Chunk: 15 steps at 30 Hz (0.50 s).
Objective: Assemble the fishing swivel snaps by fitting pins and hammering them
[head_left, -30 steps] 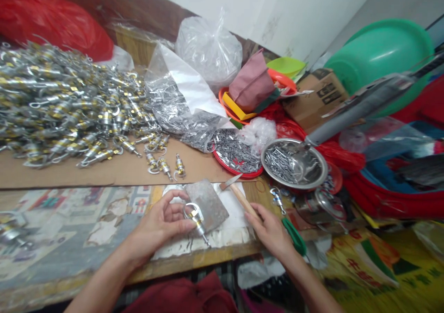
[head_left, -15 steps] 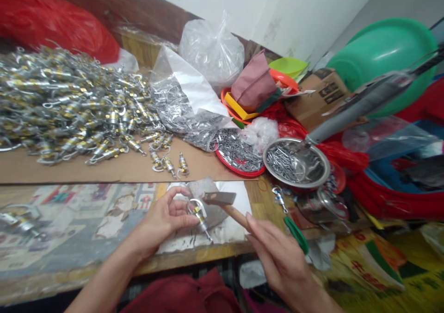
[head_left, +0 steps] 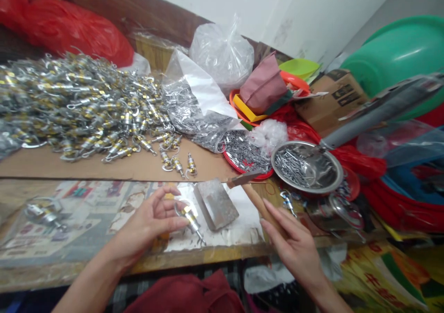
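Both forearms [head_left: 90, 266] angled; left hand [head_left: 155, 218] pinching fitting [head_left: 190, 217], right hand [head_left: 293, 239] gripping hammer [head_left: 257, 201].

Left fingers [head_left: 176, 223] pinching fitting [head_left: 190, 216], right fingers [head_left: 283, 218] gripping hammer [head_left: 256, 199]

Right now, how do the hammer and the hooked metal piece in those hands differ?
The hammer looks longer and part wood; the hooked metal piece looks shorter, silver and yellow. The hammer is in the right hand, the hooked metal piece in the left hand. Both include metal.
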{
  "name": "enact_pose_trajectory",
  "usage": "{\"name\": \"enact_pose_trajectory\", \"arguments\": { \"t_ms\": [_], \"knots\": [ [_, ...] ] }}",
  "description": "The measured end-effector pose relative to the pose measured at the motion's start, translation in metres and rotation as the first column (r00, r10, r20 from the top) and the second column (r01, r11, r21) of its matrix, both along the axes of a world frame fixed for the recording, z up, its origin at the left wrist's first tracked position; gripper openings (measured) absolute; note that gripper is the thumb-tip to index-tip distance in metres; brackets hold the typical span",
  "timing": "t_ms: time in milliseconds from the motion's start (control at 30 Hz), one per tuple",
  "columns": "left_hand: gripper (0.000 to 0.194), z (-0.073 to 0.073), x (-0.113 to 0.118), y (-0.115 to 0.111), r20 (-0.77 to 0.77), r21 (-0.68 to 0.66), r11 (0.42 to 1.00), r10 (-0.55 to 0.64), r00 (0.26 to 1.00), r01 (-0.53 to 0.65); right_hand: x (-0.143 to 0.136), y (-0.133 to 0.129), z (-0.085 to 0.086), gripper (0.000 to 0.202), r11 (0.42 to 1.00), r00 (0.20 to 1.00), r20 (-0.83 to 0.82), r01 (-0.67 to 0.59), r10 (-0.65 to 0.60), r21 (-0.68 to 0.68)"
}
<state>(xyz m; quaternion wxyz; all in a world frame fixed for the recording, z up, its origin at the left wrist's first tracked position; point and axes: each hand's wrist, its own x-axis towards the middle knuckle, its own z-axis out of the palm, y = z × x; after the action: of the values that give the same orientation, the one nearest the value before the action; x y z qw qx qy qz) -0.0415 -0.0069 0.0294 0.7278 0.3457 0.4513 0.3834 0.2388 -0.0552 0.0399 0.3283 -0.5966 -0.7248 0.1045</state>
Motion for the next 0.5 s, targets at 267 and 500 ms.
{"name": "enact_pose_trajectory", "arguments": {
  "t_ms": [267, 500],
  "knots": [
    [0.049, -0.004, 0.032, 0.018, 0.013, -0.018, 0.988, -0.153, 0.988, 0.154, -0.015, -0.018, 0.018, 0.052, 0.975, 0.971, 0.108, -0.218, 0.212, 0.046],
    [0.05, -0.001, 0.032, 0.014, 0.006, 0.012, 0.99, -0.138, 0.99, 0.138, -0.015, -0.013, -0.002, 0.041, 0.974, 0.966, 0.145, -0.197, 0.212, -0.108]
  ]
}}
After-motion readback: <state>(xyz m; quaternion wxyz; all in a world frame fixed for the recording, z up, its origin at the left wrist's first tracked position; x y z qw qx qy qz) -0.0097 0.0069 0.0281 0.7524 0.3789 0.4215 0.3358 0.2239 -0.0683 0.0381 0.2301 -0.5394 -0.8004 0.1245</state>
